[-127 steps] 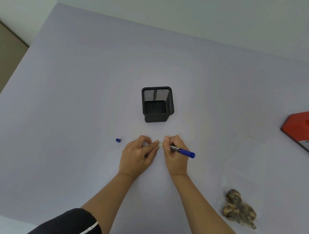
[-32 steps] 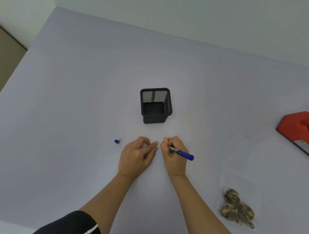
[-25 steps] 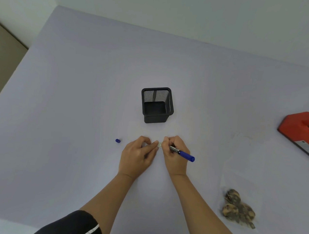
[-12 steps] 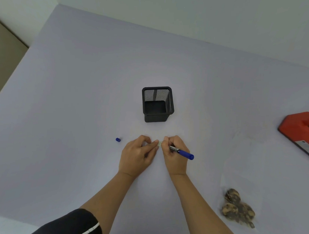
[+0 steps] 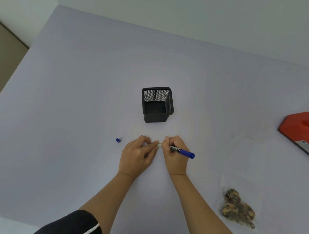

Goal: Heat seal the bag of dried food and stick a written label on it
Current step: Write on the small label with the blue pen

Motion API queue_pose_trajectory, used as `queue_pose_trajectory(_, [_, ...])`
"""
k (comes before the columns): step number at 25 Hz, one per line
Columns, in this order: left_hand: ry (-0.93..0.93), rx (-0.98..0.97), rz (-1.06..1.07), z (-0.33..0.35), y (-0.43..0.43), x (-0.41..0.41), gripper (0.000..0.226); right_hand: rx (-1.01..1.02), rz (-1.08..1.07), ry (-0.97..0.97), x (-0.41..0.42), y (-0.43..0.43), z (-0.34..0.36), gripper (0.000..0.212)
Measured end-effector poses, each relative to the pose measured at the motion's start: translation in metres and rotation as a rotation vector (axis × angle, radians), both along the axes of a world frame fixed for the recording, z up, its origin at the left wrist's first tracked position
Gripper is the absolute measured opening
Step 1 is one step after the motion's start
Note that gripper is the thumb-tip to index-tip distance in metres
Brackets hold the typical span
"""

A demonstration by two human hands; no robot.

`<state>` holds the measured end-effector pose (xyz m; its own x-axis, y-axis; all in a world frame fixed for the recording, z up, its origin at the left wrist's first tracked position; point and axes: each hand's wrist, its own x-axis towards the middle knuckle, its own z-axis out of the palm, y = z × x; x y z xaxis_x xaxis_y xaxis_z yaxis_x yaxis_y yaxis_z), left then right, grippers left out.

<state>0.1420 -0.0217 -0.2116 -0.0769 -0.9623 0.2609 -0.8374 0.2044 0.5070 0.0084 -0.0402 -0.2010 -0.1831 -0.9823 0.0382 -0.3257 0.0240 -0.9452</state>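
Here the right hand has its fingers clenched around a marker, gripping it near the writing end. The blue back end of the barrel sticks out to the right and the tip is hidden behind the knuckles, down at a small pale label. The left hand holds the label's left end between its thumb tip and curled forefinger. Its other fingers are folded under the palm, and how they lie I cannot tell. Only a short strip of the label shows between the two hands, and any writing on it is too small to read.

Both hands sit knuckles up and close together on the table, just on the person's side of a black mesh pen holder that stands upright. The bare forearms run back toward the bottom edge of the view, the left one ending in a dark sleeve with a white stripe.

A small blue pen cap lies by itself to the near left of the pen holder, just beyond the left hand's reach of fingers but not touching it. The bag of dried food lies flat well to the near right of the pen holder, apart from both hands, its brown pieces bunched at the near end of clear plastic. A red heat sealer sits far to the right of the pen holder, cut off by the frame edge.

The table is a plain pale lilac surface, and behind the pen holder it meets a bare whitish wall.
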Motion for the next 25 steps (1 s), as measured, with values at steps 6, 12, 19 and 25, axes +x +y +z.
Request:
queue_pose_trajectory(6, [0.01,0.002,-0.001,0.0,-0.001,0.0,0.02,0.052,-0.042,-0.024,0.001,-0.001,0.003,0.031])
queue_pose_trajectory(12, [0.024,0.008,-0.006,0.0,-0.001,-0.001,0.02,0.092,-0.137,-0.09,0.0,-0.004,0.015,0.036])
queue_pose_trajectory(19, [0.11,0.135,0.014,0.01,-0.001,0.0,0.029,0.186,-0.369,-0.394,-0.022,0.007,0.06,0.025])
queue_pose_trajectory(25, [0.15,0.273,0.015,0.025,0.0,0.0,0.029,0.38,-0.304,-0.395,-0.04,0.001,0.085,0.034])
